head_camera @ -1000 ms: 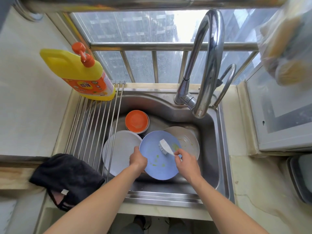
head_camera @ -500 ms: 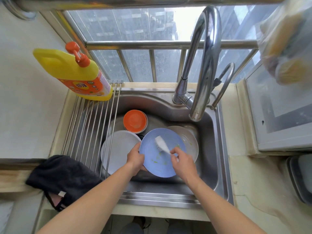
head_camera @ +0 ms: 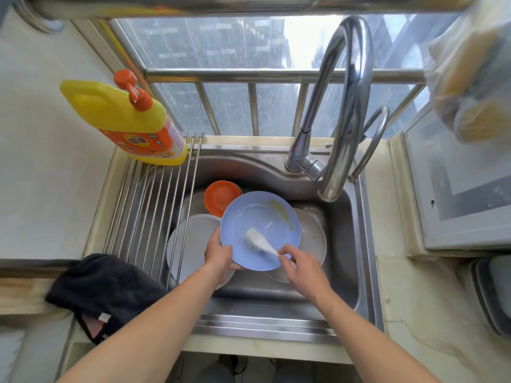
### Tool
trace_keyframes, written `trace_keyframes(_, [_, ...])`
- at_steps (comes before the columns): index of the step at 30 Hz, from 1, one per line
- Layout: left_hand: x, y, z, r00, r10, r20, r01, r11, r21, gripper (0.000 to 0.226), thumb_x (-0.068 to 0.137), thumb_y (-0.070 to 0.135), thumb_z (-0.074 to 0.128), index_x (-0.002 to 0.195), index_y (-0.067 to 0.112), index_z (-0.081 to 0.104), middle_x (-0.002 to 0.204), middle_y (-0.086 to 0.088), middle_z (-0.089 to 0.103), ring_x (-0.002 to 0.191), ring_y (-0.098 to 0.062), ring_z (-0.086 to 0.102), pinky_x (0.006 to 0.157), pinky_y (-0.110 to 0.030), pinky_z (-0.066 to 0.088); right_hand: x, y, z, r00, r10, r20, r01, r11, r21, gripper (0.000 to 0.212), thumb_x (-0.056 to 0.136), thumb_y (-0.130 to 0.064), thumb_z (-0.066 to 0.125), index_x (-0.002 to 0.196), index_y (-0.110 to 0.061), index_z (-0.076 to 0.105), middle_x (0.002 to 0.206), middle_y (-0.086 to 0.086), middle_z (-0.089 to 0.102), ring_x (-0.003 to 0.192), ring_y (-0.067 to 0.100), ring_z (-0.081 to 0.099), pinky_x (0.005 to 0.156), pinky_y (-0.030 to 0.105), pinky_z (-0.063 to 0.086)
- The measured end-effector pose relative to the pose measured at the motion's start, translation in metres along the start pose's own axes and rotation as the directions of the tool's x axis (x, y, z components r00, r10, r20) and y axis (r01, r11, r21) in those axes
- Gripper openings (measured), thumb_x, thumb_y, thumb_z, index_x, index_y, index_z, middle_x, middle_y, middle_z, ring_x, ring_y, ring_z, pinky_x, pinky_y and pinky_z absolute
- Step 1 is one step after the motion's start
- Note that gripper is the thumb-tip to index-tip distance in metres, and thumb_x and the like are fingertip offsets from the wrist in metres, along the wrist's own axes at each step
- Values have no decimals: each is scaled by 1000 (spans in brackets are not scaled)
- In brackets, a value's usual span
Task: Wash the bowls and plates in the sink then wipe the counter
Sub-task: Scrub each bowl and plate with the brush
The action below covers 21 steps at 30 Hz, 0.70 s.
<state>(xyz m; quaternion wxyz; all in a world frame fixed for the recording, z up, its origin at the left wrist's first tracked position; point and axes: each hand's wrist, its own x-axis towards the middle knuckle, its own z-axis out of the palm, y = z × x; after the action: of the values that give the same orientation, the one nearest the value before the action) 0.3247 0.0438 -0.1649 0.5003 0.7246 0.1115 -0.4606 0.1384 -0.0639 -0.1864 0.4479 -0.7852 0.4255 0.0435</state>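
Observation:
Over the steel sink (head_camera: 345,272), my left hand (head_camera: 219,255) grips the lower left rim of a blue plate (head_camera: 260,217), which is tilted up and smeared yellow-green near its top right. My right hand (head_camera: 300,268) holds the handle of a white dish brush (head_camera: 258,241), bristles on the plate's lower middle. Beneath lie a white plate (head_camera: 190,244) at the left and a beige plate (head_camera: 312,236) at the right. Orange bowls (head_camera: 221,197) sit stacked at the back of the basin.
A roll-up steel drying rack (head_camera: 154,211) spans the sink's left side, carrying a yellow detergent bottle (head_camera: 130,123). A black cloth (head_camera: 105,288) lies on the counter at the left. The tall faucet (head_camera: 343,106) arches over the basin's right. A window railing stands behind.
The blue plate has been lifted and tilted up toward the back. The brush has swept from the plate's upper middle down to its lower part, and the green specks are smeared away.

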Motion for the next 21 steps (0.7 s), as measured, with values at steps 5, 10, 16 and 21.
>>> trace_keyframes(5, [0, 1, 4, 999, 19, -40, -21, 999, -44, 40, 100, 17, 55, 131, 42, 57, 122, 5, 66, 100, -32, 70, 57, -48, 61, 0, -2, 5, 986, 35, -160, -33, 999, 20, 9, 99, -30, 55, 99, -26, 63, 80, 1, 69, 75, 31, 61, 68, 41, 51])
trace_keyframes(10, [3, 2, 6, 998, 30, -48, -31, 999, -19, 46, 100, 12, 50, 132, 45, 56, 126, 3, 64, 103, -34, 68, 57, -47, 62, 0, -6, 10, 997, -18, -75, 19, 1000, 6, 11, 98, -38, 53, 101, -31, 61, 80, -3, 68, 75, 27, 61, 69, 40, 52])
trace_keyframes(16, [3, 1, 4, 997, 31, -73, -34, 999, -40, 44, 101, 17, 50, 134, 44, 55, 127, 3, 64, 104, -34, 68, 58, -49, 62, -3, -16, 9, 994, -11, -108, 12, 1000, 12, 7, 98, -32, 55, 95, -27, 59, 76, 1, 65, 70, 28, 58, 63, 38, 47])
trace_keyframes(21, [1, 8, 1, 997, 49, -53, -52, 998, -41, 41, 100, 19, 54, 134, 41, 56, 126, 2, 65, 99, -33, 70, 59, -50, 62, -7, -18, 2, 990, 34, -140, -23, 997, 77, 3, 92, -28, 55, 93, -27, 58, 70, 0, 59, 66, 26, 52, 62, 38, 45])
